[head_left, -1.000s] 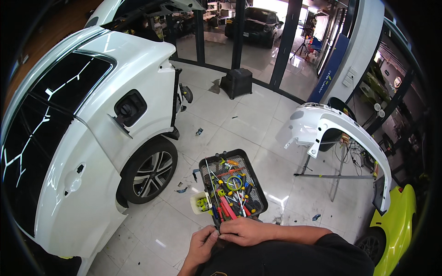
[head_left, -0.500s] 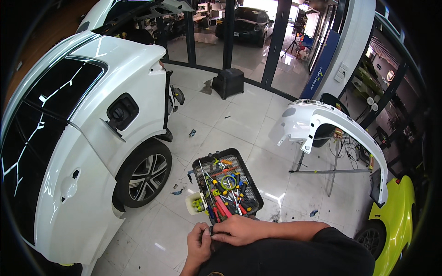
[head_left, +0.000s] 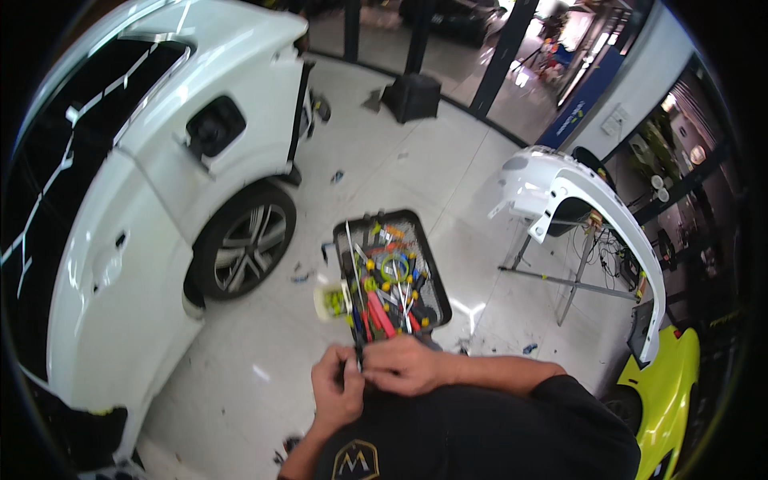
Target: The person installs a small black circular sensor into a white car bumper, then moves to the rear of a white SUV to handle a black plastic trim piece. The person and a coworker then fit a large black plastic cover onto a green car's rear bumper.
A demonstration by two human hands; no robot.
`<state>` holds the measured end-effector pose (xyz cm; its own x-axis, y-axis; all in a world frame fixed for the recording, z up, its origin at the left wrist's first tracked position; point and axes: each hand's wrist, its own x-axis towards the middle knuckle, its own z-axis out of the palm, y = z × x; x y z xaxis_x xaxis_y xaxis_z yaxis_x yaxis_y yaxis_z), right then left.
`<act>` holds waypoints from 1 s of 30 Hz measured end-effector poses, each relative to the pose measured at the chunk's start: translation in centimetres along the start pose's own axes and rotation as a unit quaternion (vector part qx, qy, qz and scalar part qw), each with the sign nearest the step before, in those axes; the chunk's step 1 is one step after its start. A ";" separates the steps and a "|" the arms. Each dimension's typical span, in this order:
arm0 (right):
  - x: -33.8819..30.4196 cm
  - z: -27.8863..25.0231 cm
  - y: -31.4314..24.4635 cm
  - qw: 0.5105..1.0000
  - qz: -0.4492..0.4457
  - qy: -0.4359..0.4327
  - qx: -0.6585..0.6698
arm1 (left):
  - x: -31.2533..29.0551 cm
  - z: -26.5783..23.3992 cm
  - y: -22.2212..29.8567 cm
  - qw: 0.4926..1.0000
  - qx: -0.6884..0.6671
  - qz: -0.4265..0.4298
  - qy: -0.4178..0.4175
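While tray (head_left: 435,272) sits at their 12 o'clock, left hand (head_left: 336,386) and right hand (head_left: 406,366), fingers curled, pinch dark piece (head_left: 358,353).

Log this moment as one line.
left hand: pinching small dark item, blurred | right hand: at same item | ahead: black tool tray | leftward: white car
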<state>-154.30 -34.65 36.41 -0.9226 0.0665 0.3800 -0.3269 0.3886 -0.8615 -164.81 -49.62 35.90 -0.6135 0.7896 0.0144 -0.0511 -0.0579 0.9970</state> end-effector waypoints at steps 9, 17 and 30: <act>0.2 0.0 -0.9 0.994 -0.052 0.092 0.024 | 0.4 1.3 -0.7 0.995 -0.083 -0.041 0.027; 0.1 0.0 -1.0 0.997 -0.005 0.072 -0.018 | 0.6 -2.6 1.8 0.994 0.074 0.018 -0.075; 0.1 -0.2 -1.3 0.998 0.015 -0.002 -0.063 | 1.4 -3.0 2.8 0.967 0.174 0.015 -0.185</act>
<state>-153.93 -34.92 37.65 -0.9326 0.0766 0.3526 -0.2704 0.4987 -0.8235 -168.17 -50.45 38.45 -0.2829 0.9591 0.0056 0.2697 0.0739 0.9601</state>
